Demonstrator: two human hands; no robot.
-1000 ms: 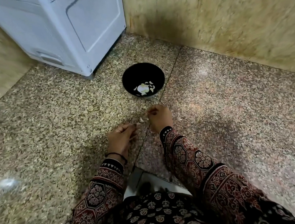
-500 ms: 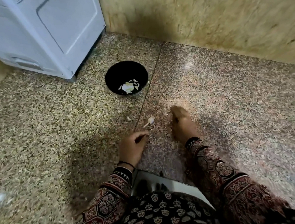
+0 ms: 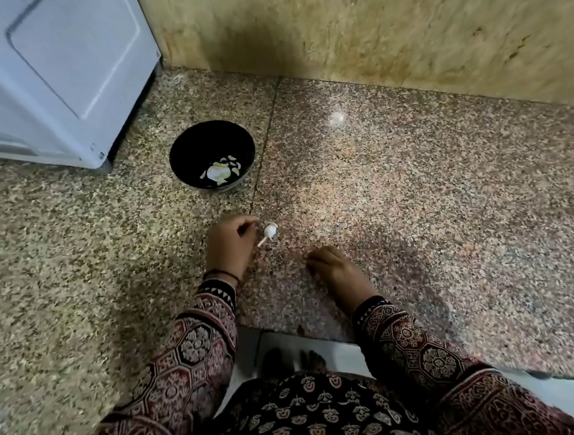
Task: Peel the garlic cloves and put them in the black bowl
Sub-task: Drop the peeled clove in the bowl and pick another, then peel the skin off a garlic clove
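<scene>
A person stands at a speckled granite table (image 3: 414,190), patterned sleeves reaching forward. One garlic clove (image 3: 270,231), white with a thin stalk end, lies loose on the table between the hands, short of the black bowl (image 3: 186,149). The bowl already holds pale garlic pieces (image 3: 218,173).

A second ago both hands were bunched together nearer the bowl with something small between them. Half a second ago the clove lay on the table. The left hand (image 3: 231,245) has now come up just beside it, fingers curled. I cannot tell whether it touches or pinches the stalk. The right hand (image 3: 334,268) has drawn back toward the body, fingertips bent onto the stone, grip unclear.

The clove is not yet in the bowl and probably still needs peeling.
</scene>
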